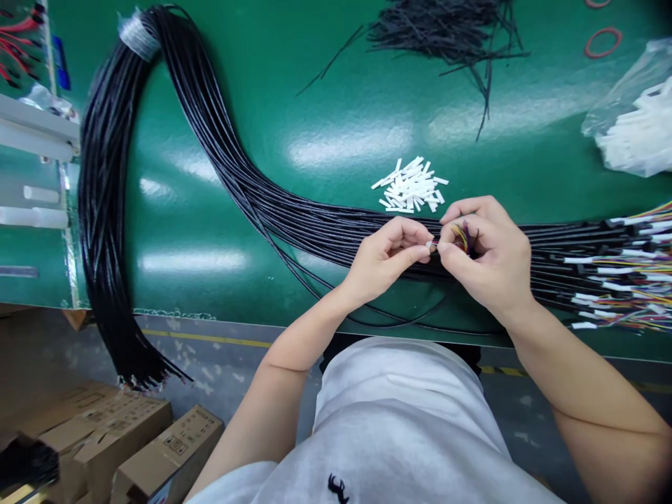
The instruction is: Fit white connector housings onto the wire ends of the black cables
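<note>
My left hand pinches a tiny whitish piece between thumb and forefinger; it may be a sleeve, but it is too small to tell. Facing it, my right hand is closed on thin coloured wires, yellow, red and dark, which curl between its fingers. The fingertips of both hands almost meet. Beneath them runs a thick bundle of black cables. Just beyond my hands lies a heap of short white sleeves. At the right, the cable ends carry white sleeves and fan out into coloured wires.
The bundle bends at the far left, bound with clear wrap, and hangs over the edge of the green table. Thin black strips lie at the back. A bag of white pieces sits right. Cardboard boxes stand on the floor.
</note>
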A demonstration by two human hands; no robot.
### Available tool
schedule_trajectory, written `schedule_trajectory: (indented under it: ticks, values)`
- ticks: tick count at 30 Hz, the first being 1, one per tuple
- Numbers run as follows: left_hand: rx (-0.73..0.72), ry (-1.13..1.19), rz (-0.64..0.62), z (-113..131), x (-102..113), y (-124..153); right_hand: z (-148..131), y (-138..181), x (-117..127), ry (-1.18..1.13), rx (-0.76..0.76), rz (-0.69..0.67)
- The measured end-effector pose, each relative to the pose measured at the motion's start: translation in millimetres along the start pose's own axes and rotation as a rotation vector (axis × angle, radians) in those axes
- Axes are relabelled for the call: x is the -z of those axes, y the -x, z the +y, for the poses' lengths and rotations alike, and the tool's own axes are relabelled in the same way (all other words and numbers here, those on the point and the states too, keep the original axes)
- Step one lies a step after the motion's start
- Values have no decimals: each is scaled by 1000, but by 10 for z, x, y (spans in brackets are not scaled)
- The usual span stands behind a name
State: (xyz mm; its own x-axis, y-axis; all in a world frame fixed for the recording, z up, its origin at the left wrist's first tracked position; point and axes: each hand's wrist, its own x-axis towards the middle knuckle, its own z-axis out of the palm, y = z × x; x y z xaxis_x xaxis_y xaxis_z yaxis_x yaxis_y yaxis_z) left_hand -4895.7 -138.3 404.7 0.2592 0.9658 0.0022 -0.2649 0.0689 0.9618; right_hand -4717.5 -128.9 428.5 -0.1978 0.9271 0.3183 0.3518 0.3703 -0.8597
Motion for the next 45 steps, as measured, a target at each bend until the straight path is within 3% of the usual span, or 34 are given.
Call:
schedule_trajectory:
  ticks: [13,25,31,39,45]
  values:
    - [83,55,-48,-7,44,-18,6,9,5,-7,-19,-34]
    - [62,23,-78,3,56,-1,3,11,-11,-23,-18,-50]
    - [-56,-69,28,25,94,-34,92,-33,29,-243,-179,-102]
    - [-15,-130,114,71,71,-38,151,-67,74,-580,-386,-128]
    - [-102,-150,132,82,24,-47,125,-62,75,-471,-343,-228]
